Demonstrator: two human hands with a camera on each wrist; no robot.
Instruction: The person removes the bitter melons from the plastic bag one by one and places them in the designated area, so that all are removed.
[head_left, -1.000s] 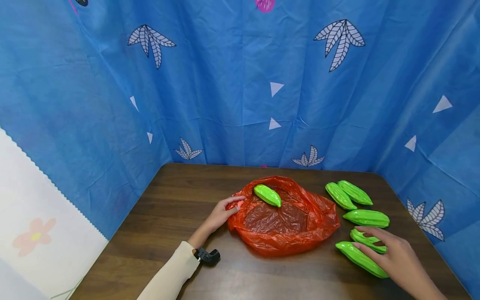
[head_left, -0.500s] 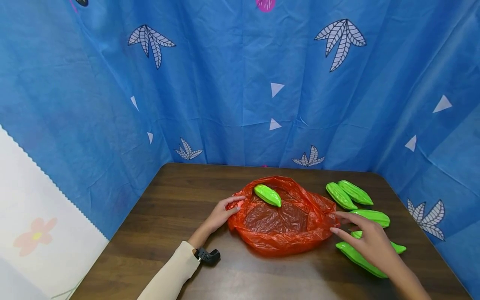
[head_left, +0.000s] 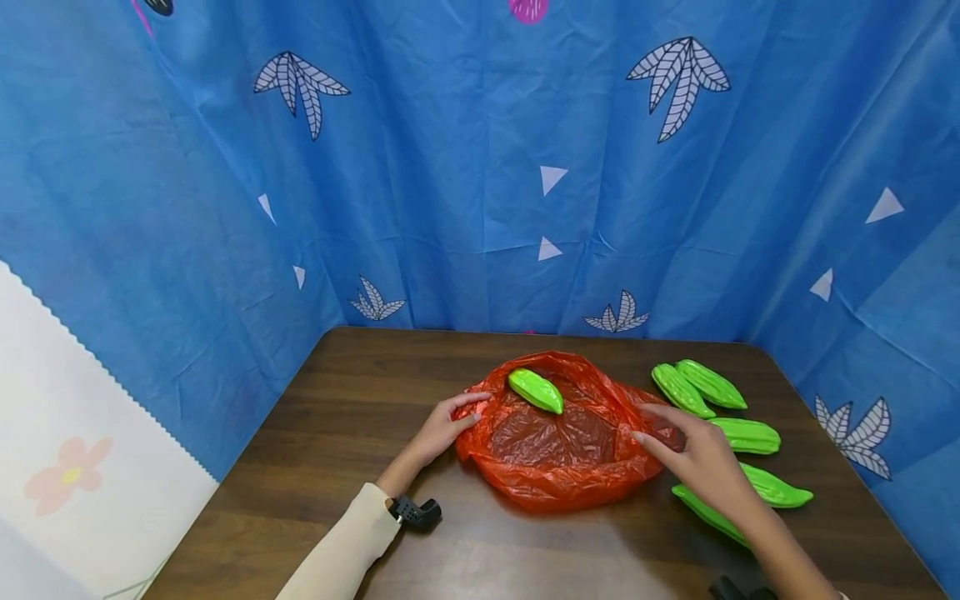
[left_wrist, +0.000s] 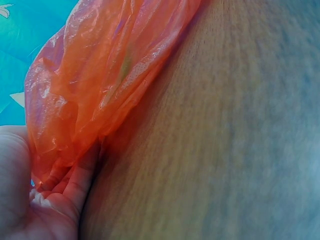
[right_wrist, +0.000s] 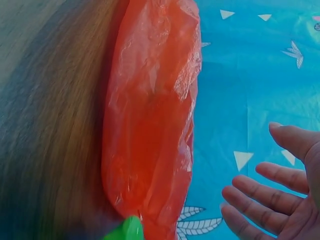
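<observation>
A red plastic bag (head_left: 551,496) lies with its mouth spread wide on the table. Inside, near its back left rim, rests a glossy green bitter melon (head_left: 536,390). My left hand (head_left: 442,429) holds the bag's left edge; the left wrist view shows the thin plastic between thumb and fingers. My right hand (head_left: 701,454) is over the bag's right end, its fingers (right_wrist: 267,192) spread and holding nothing. Behind and beside the right hand lie several more bitter melons, among them one (head_left: 776,486) partly hidden by it and another (head_left: 705,510) under the forearm.
At the back right of the wooden table (head_left: 375,375) two bitter melons, one of them (head_left: 678,390) nearer the bag, lie side by side. A third bitter melon (head_left: 750,435) is just in front of them. Blue patterned curtain (head_left: 480,167) surrounds the table's back and sides.
My right hand has moved left, from above the front bitter melons to the bag's right end. The left hand, the bag and the bitter melons have stayed in place.
</observation>
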